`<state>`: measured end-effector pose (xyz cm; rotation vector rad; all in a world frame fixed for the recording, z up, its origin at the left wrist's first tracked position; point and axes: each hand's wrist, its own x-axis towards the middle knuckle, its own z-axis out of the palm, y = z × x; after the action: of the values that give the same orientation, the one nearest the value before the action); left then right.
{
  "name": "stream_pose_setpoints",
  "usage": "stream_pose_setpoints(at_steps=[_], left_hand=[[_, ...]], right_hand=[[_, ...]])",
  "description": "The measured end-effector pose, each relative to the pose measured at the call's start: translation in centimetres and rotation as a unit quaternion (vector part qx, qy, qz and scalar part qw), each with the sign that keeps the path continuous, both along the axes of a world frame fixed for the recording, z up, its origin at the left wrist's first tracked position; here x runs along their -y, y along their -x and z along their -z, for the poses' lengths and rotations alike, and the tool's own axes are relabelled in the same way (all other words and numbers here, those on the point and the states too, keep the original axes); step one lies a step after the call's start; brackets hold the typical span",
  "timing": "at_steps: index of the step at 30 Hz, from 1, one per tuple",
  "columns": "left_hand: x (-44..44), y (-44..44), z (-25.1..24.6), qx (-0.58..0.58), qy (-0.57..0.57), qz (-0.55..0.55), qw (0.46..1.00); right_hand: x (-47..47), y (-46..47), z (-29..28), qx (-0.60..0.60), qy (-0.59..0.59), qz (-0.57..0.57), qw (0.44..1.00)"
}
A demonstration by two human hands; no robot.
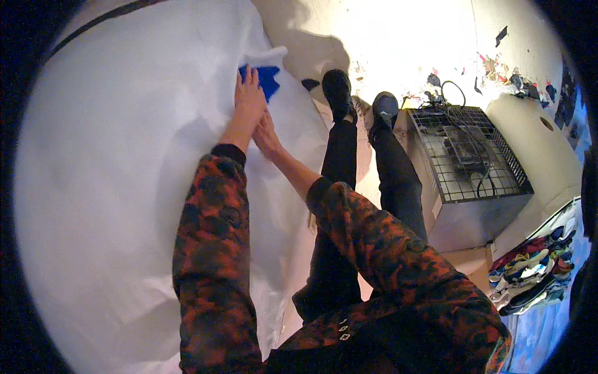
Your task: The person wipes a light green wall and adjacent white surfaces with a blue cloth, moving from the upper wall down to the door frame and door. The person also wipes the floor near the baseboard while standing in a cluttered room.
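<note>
A broad white cloth (117,140) spreads over the surface on my left, with soft folds near its far right edge. On it lies a small blue fabric piece (268,82) with a jagged right edge. My left hand (251,96) rests flat on the blue piece, fingers slightly apart and pointing away from me. Just below it, my right hand (267,135) lies against the white cloth, its fingertips meeting the left hand. The right fingers are partly hidden, so whether they pinch any cloth cannot be seen.
To my right stands a metal box with a wire-grid top (467,154) and a black cable (455,86). Fabric scraps (500,75) litter the brightly lit floor beyond. A heap of mixed cloth (532,271) sits at lower right. My shoes (385,110) are between surface and box.
</note>
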<state>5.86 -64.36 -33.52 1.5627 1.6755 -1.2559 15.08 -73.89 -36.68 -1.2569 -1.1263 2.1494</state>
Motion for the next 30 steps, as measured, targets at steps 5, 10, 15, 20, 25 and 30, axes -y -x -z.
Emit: stream_pose_setpoints(at_steps=[5, 10, 15, 20, 25, 30], left_hand=[[0.0, 0.8, -2.8, -0.002, 0.002, -0.043, 0.999], [3.5, -5.6, -3.2, 0.118, -0.043, -0.012, 0.992], [6.8, -5.8, -0.3, 0.036, 0.074, 0.002, 0.997], [3.8, -5.0, 1.0, -0.028, 0.061, 0.003, 0.998], [6.2, -7.5, 1.5, -0.005, 0.055, 0.024, 0.998], [7.9, -12.0, -0.2, 0.068, 0.144, 0.007, 0.987]], right_hand=[[0.1, 0.3, -3.7, -0.001, 0.016, -0.081, 0.997], [7.1, -6.8, 1.5, 0.077, -0.089, -0.149, 0.982], [8.6, -11.7, 2.7, 0.207, 0.02, -0.282, 0.937], [5.6, -10.4, 2.5, 0.212, 0.066, -0.24, 0.945], [8.8, -10.9, 4.7, 0.244, 0.204, -0.237, 0.918], [11.6, -12.7, 7.0, 0.126, 0.214, -0.125, 0.961]])
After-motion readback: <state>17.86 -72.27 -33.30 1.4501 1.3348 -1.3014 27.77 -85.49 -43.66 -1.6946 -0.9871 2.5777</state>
